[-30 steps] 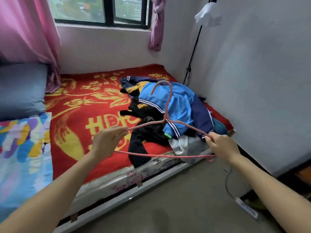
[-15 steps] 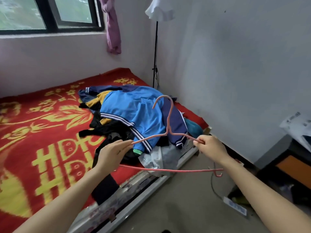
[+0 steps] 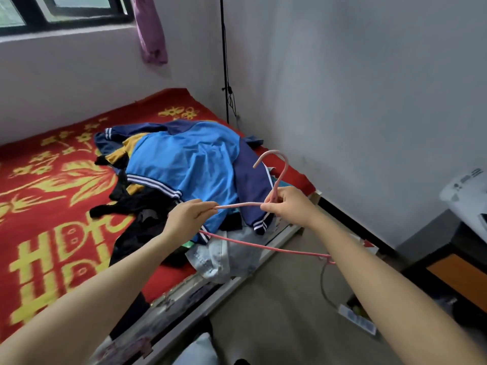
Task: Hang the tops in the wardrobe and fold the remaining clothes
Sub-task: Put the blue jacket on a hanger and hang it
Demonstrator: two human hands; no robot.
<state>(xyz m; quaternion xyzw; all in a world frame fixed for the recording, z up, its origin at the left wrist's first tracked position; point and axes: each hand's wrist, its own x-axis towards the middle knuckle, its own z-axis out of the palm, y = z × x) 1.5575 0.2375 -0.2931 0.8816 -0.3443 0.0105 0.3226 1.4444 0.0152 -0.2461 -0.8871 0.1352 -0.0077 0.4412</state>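
Pinched at two points, the pink hanger (image 3: 239, 206) sits in mid-air: the left hand (image 3: 188, 217) grips one shoulder end and the right hand (image 3: 290, 206) grips the neck under the hook. Below lies the red bed (image 3: 52, 206), its clothes pile (image 3: 137, 204) topped by a blue jacket (image 3: 184, 159). The hanger's long axis runs left to right above the bed edge, with the hook pointing up and curling left.

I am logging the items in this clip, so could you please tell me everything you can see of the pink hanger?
The pink hanger is thin and wire-like, apparently coated, with a curved hook, one sloping shoulder in view and a long bottom bar. It carries no garment. It is held tilted above the clothes pile at the edge of the bed. The left hand pinches the shoulder; the right hand grips the neck below the hook.
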